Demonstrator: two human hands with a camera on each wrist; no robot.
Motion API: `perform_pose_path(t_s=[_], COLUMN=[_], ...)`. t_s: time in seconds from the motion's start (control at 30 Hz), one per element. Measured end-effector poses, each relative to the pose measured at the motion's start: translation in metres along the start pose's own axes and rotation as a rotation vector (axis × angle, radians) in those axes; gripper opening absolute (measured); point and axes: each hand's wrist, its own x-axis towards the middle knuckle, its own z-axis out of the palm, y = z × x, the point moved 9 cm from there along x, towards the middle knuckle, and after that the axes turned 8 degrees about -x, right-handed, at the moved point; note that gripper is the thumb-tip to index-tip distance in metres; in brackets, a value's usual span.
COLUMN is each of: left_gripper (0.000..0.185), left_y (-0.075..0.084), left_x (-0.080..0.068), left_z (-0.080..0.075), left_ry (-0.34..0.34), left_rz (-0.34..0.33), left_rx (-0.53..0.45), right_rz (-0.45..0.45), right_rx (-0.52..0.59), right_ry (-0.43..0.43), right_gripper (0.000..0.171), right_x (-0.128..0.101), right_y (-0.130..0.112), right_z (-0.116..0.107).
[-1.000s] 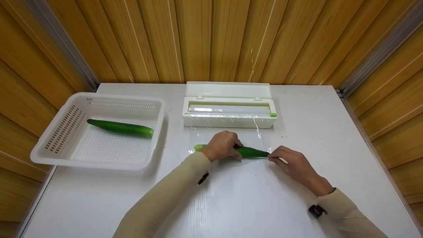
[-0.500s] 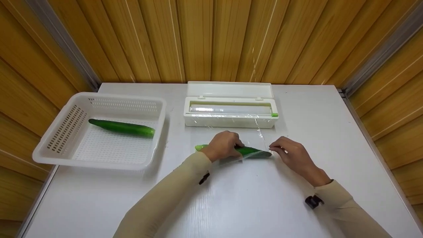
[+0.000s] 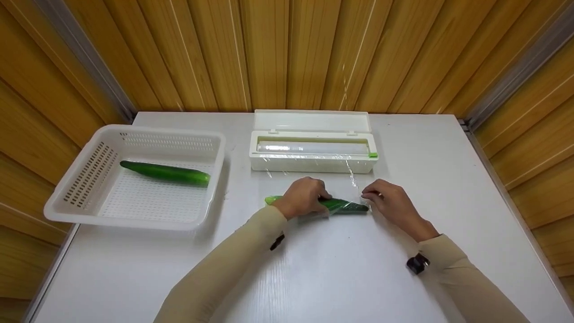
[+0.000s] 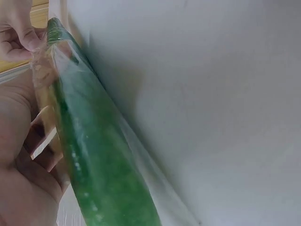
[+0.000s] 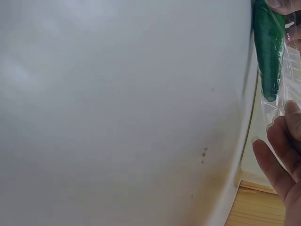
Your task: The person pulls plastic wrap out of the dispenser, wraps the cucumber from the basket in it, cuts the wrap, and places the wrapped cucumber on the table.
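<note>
Nearest the camera, two sleeved forearms reach out over the white table to a cucumber lying crosswise near its middle, partly rolled in clear cling film.

The left hand lies over the cucumber's left half, fingers curled round it and pressing it to the table; the left wrist view shows the film already lying tight along the cucumber's length. The right hand sits just beside the cucumber's dark right tip, thumb and fingertips pinching the loose film there — the remaining fingers hang relaxed in the right wrist view.

The step in hand looks like wrapping: the body is covered, the ends not yet closed. The next move, as I judge it, calls for drawing the film snug over the right tip while the left hand keeps the cucumber from rolling — and the sheet appears to run back to the roll, so it would want cutting free.

Beyond them stands the white film dispenser, lid open, roll showing. Off to the left, well apart, a white perforated basket holds a second cucumber.
</note>
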Motion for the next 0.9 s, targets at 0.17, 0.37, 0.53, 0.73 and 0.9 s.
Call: perform_pose_path(t_s=[0.17,0.37,0.53,0.73,0.9], left_gripper=[0.042,0.043,0.041,0.042,0.041], left_y=[-0.001,-0.003,-0.003,-0.002,-0.003], left_x=[-0.001,-0.001,-0.002,-0.002,-0.002], left_z=[-0.001,0.0,0.0,0.001,0.001], left_ry=[0.01,0.005,0.013,0.02,0.03], left_rz=[-0.005,-0.009,-0.018,-0.026,-0.036], left_rx=[-0.01,-0.009,-0.004,0.006,0.0], right_rz=[0.148,0.249,0.252,0.188,0.104], right_rx=[0.014,0.008,0.037,0.076,0.113], right_ry=[-0.057,-0.128,-0.154,-0.16,-0.16], right_gripper=[0.015,0.015,0.015,0.014,0.024], right_x=[-0.003,-0.007,-0.009,-0.013,-0.016], right_y=[0.011,0.016,0.018,0.018,0.014], right_z=[0.008,0.016,0.019,0.017,0.013])
